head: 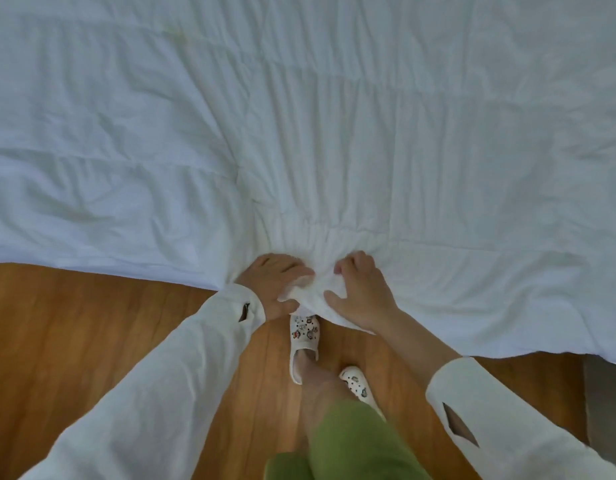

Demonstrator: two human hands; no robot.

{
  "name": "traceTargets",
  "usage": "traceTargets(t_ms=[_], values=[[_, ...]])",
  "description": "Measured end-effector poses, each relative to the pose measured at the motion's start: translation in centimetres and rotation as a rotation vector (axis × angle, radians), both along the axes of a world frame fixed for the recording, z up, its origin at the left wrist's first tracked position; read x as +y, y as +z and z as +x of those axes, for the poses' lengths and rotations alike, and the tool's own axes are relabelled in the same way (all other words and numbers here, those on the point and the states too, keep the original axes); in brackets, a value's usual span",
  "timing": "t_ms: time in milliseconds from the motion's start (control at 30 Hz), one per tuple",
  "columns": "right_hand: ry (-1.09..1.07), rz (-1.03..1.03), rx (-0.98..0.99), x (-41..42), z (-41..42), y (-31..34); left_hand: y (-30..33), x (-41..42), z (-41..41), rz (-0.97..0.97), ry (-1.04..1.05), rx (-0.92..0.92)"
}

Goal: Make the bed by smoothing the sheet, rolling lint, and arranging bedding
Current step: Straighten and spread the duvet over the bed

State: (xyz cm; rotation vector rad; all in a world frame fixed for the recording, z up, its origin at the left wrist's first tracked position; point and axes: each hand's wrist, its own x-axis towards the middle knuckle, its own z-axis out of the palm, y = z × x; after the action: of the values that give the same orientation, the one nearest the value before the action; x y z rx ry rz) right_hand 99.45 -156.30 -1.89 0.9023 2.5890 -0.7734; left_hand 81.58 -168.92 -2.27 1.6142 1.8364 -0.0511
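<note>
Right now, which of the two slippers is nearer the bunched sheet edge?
The slipper directly under the bunched sheet edge, its toe touching the overhang. The other slipper sits back, partly hidden behind the green-trousered leg.

No readable text, label, brand, number or sign is to be found anywhere in the view. Small decorative charms are seen on the white slippers [303, 336], but they are too small and blurred for any lettering to be made out on them.
</note>
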Motion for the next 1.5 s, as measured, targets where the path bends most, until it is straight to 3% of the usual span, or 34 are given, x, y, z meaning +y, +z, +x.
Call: traceTargets(t_ms=[100, 200, 333, 400, 500, 567, 667, 800, 867, 967, 1133, 1200, 1300, 1367, 1500], values=[[0.12, -0.028, 0.159, -2.3, -7.0, -0.2, 0.3, -2.4, -4.7, 0.187, 0.02, 0.048], [0.061, -0.115, 0.313, -5.6, -12.9, 0.2, 0.7, -5.4, -9.5, 0.296, 0.273, 0.014], [0.002, -0.161, 0.417, -9.9, -18.2, 1.2, 0.8, -9.1, -16.0, 0.217, 0.285, 0.08], [0.085, -0.095, 0.423, -12.1, -20.6, 1.2, 0.2, -11.0, -19.5, 0.079, 0.194, 0.243], [0.264, 0.172, 0.114, -14.3, -24.4, 0.2, -0.1, -13.5, -24.6, -0.133, 0.1, 0.474], [0.153, 0.211, -0.149, -14.7, -26.5, -0.7, -0.1, -14.2, -27.3, -0.185, 0.016, 0.501], [-0.093, 0.326, -0.096, -15.1, -29.2, -0.6, 0.0, -13.3, -30.5, -0.191, -0.142, 0.444], [-0.245, -0.077, -0.182, -14.5, -31.2, 1.5, 3.1, -12.2, -34.2, -0.272, -0.065, 0.169], [-0.122, -0.214, -0.288, -15.9, -32.4, 2.8, 4.2, -13.4, -35.7, -0.375, -0.07, 0.233], [-0.039, -0.279, -0.36, -18.4, -34.2, 3.3, 4.8, -15.3, -36.6, -0.462, -0.047, 0.306], [0.083, -0.299, -0.583, -20.3, -35.2, 3.0, 1.4, -20.6, -35.5, -0.683, 0.079, -0.093], [-0.015, -0.245, -0.438, -21.6, -36.1, 2.9, 0.2, -23.5, -36.2, -0.592, 0.177, -0.174], [-0.053, -0.16, -0.13, -23.5, -39.1, 3.1, 0.9, -26.4, -39.4, -0.177, 0.315, -0.227], [-0.002, -0.198, -0.021, -24.9, -42.1, 3.5, 2.4, -27.2, -42.3, -0.002, 0.277, -0.168], [0.123, -0.18, 0.13, -29.2, -49.0, 3.4, 4.0, -28.6, -49.2, 0.134, 0.228, -0.064]])
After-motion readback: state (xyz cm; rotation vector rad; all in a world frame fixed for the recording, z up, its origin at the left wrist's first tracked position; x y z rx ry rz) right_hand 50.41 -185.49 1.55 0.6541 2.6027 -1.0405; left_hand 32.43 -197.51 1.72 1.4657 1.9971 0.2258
